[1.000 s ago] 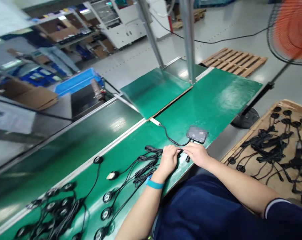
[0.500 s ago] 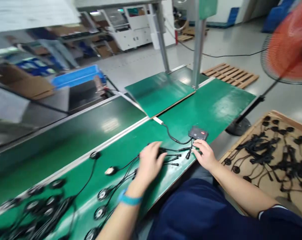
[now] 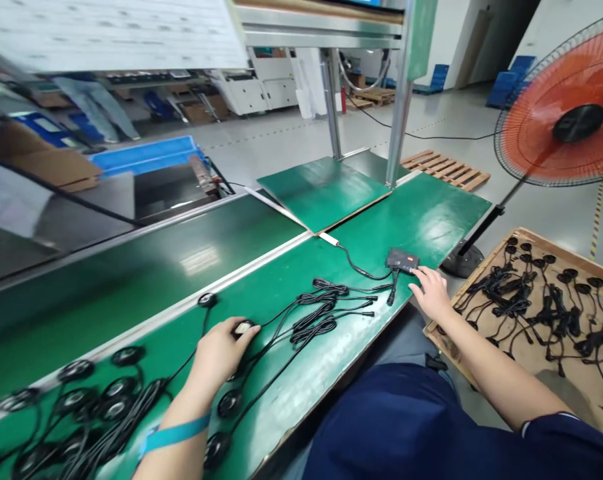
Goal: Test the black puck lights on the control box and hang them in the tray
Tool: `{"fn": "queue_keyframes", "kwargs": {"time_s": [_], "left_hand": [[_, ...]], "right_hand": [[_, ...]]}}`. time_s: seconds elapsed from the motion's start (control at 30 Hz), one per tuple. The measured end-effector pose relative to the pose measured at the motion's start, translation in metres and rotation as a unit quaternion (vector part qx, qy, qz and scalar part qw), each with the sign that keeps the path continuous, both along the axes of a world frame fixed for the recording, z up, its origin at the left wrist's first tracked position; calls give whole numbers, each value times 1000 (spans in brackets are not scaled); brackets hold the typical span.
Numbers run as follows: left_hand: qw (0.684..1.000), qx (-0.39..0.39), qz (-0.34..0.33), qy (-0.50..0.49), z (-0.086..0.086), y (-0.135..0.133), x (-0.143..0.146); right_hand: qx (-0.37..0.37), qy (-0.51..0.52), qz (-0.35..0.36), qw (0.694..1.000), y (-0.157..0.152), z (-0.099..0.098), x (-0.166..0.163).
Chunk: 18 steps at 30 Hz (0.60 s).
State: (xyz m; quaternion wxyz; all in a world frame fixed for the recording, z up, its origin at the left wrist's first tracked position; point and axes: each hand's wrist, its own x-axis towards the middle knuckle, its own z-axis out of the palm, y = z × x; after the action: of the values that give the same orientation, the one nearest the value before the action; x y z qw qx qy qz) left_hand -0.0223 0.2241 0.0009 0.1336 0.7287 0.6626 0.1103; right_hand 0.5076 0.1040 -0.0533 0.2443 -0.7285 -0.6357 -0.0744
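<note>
My left hand [image 3: 218, 357] is closed around a round black disc with a pale, bright centre [image 3: 242, 327], its thumb and forefinger at the disc's sides. A thin black cable [image 3: 281, 311] runs from this disc to coiled, tied cables [image 3: 315, 320] on the green bench. More black discs [image 3: 230, 403] on cables lie just below the hand. My right hand [image 3: 431, 291] is at a small black box [image 3: 404, 261] with an orange mark, fingertips touching its near right edge, thumb apart. Short leads with plugs [image 3: 392, 295] come out of the box.
A heap of corded discs [image 3: 116, 407] covers the bench's left end. A white connector piece [image 3: 329, 239] joins the box's lead near a raised green board [image 3: 326, 193]. At right are a wooden tray [image 3: 516, 233] of corded discs and an orange fan [image 3: 556, 120].
My left hand has moved left from the coiled cables to the pale-centred disc and closed on it. My right hand has shifted from the box's leads to its right edge.
</note>
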Motion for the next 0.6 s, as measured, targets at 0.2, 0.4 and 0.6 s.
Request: {"fn": "queue_keyframes", "kwargs": {"time_s": [0.2, 0.4, 0.6], "left_hand": [[996, 19, -20, -79, -7, -6, -6], [989, 36, -6, -146, -18, -9, -7], [981, 40, 9, -192, -20, -9, -6]], "right_hand": [[-63, -57, 6, 996, 6, 10, 14], [-60, -91, 54, 993, 15, 13, 30], [-81, -105, 74, 988, 23, 12, 38]]}}
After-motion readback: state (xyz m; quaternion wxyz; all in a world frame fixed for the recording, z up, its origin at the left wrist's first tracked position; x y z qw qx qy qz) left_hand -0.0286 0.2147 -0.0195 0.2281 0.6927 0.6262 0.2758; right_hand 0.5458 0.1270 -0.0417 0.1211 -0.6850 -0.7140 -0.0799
